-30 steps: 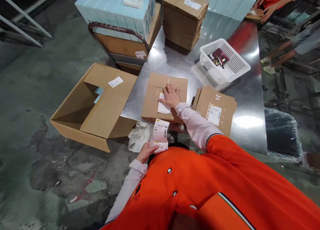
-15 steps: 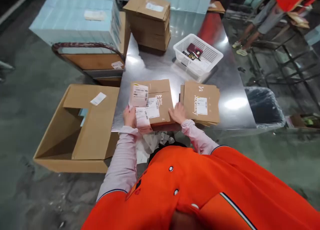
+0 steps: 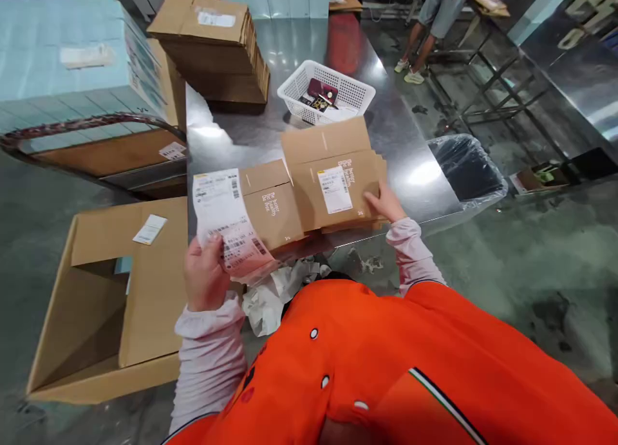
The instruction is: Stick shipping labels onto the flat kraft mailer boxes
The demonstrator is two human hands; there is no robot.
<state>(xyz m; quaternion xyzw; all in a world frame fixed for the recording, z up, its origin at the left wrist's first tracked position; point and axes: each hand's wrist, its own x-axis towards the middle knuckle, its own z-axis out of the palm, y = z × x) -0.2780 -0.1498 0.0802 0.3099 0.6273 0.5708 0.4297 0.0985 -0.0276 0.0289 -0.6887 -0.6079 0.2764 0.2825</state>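
The left hand (image 3: 207, 274) is clamped on a strip of labels (image 3: 219, 203) at its near left end, thumb laid over the top and pointing right, the other fingers curled. Its forearm rises from the near left, wrist roughly straight, sleeve bunched at the cuff. The strip slants across the left side of the left pile (image 3: 270, 207), its far end reaching toward the table's left edge.

The right hand (image 3: 386, 203) is at the near right corner of a flat carton (image 3: 309, 187), thumb over the top and pointing left. Its fingertips are partly hidden, so I cannot tell whether they clamp the edge. That forearm slopes far and left from the body. The carton lies on the table (image 3: 410, 168), just right of the left pile, with a label (image 3: 335, 189) on top. The basket (image 3: 347, 87) stands at its far side.
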